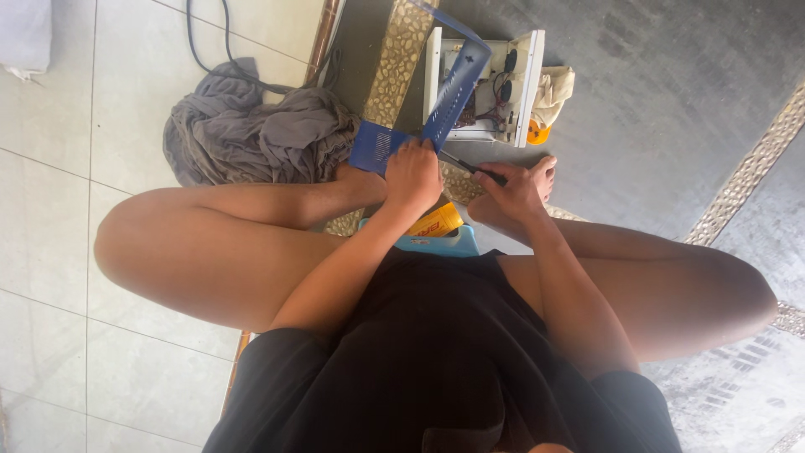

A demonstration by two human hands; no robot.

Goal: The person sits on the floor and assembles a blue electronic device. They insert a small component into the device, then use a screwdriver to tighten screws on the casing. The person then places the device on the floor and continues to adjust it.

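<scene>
Pale floor tiles (50, 252) on one side and a grey concrete floor (671, 84) on the other are seen from above, divided by a pebble-patterned strip (394, 59). Nearest the camera, a seated person in dark clothes is seen, with both knees spread wide. Between the legs, partly hidden under the forearms, a blue container (449, 243) with a yellow label lies on the floor.

Just beyond it, the left hand (411, 174) is clenched on the lower edge of a blue perforated plastic panel (436, 109), which is bent into an angle and rises away from the body. The right hand (513, 191) is closed around the dark handle of a slim tool (470, 166), seemingly a screwdriver, whose tip is directed toward the panel just beside the left hand; the tip itself cannot be made out.

Beyond the hands, an opened white appliance casing (486, 84) is seen, with wires and parts exposed; the panel's far end reaches it. A small orange part (538, 132) and a beige cloth (553, 88) lie just beside the casing. A crumpled grey cloth (251, 134) and a dark cable (210, 46) are seen further left.

For this step, the panel is best kept pinned firmly by the left hand, and the tool kept square to the joint, so that a slip toward the bracing fingers is avoided.
</scene>
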